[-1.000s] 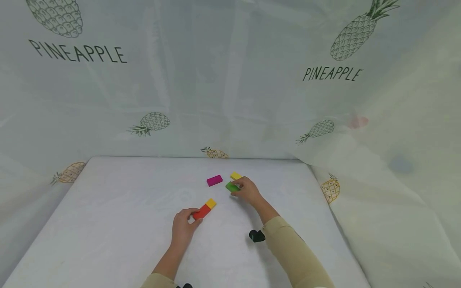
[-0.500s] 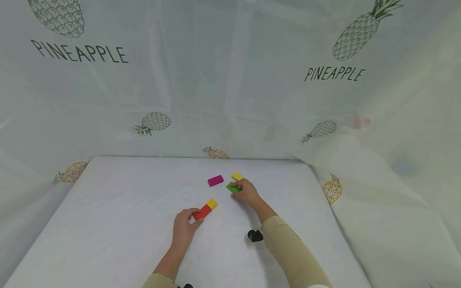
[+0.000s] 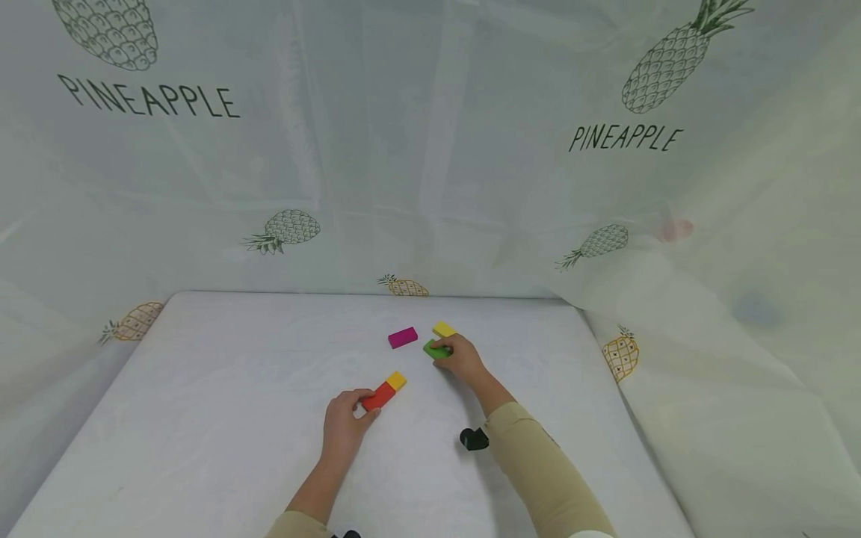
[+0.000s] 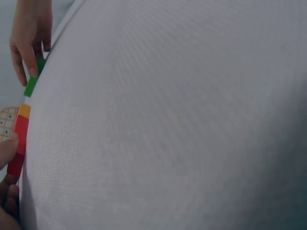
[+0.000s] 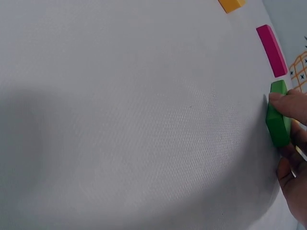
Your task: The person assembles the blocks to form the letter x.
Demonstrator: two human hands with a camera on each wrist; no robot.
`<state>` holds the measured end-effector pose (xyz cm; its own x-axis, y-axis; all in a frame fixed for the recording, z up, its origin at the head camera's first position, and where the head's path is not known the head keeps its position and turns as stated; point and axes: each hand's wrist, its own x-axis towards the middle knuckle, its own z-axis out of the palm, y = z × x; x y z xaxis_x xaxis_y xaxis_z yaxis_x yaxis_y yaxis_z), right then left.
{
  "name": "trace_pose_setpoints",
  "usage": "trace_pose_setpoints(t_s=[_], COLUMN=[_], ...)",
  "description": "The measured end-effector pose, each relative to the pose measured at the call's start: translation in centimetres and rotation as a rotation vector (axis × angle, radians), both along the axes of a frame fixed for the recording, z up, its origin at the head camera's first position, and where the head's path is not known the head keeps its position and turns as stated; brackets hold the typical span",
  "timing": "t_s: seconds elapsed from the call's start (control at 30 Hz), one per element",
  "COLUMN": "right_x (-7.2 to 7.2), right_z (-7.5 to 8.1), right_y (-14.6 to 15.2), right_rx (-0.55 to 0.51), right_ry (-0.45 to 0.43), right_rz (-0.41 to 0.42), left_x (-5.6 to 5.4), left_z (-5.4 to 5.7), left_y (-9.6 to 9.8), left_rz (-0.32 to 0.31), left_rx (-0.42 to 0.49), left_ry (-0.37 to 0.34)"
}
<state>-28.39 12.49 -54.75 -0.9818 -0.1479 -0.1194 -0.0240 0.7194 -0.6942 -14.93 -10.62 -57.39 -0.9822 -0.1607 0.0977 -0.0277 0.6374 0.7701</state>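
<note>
My left hand (image 3: 343, 427) pinches a red block (image 3: 379, 397) between thumb and fingers over the white table. At the far end of the red block sits an orange block (image 3: 396, 381), lined up with it end to end. Further back and to the right, my right hand (image 3: 463, 359) holds a green block (image 3: 433, 349), its thumb and fingers on opposite sides. In the right wrist view the green block (image 5: 278, 117) shows with the thumb on its upper face. The left wrist view has the red block (image 4: 20, 136) at its left edge, partly covered by the thumb.
A magenta block (image 3: 403, 338) lies left of the green one. Behind the right hand is a yellow block (image 3: 444, 329), partly hidden. The white table (image 3: 235, 388) ends at a pineapple-print curtain (image 3: 430, 187). A black device (image 3: 474, 439) is at the right wrist.
Both hands keep their grips in nearly the same places. The right forearm and its black wrist device have shifted slightly left.
</note>
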Motion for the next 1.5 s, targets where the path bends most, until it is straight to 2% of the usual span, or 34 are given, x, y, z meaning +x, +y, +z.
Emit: trace_pose_setpoints(t_s=[0.33,0.57,1.0,1.2,1.5], right_x=[-0.3,-0.3,-0.8,-1.0,-1.1], right_z=[-0.1,1.0,2.5,2.7,2.9], right_y=[0.0,-0.4,-1.2,-1.7,-2.2], right_rx=[-0.051,-0.047,-0.022,0.001,0.045], right_ry=[-0.018,-0.041,-0.046,-0.032,-0.029], right_rz=[-0.011,-0.001,0.091,0.152,0.2], left_x=[-0.1,0.0,0.0,0.1,0.2], left_z=[0.0,0.1,0.3,0.4,0.8], left_y=[-0.1,-0.2,-0.3,-0.2,0.0], left_rz=[-0.008,-0.012,-0.009,-0.007,-0.002], left_rx=[-0.002,0.0,0.016,0.014,0.031], left_ry=[-0.013,-0.02,-0.032,-0.027,-0.041])
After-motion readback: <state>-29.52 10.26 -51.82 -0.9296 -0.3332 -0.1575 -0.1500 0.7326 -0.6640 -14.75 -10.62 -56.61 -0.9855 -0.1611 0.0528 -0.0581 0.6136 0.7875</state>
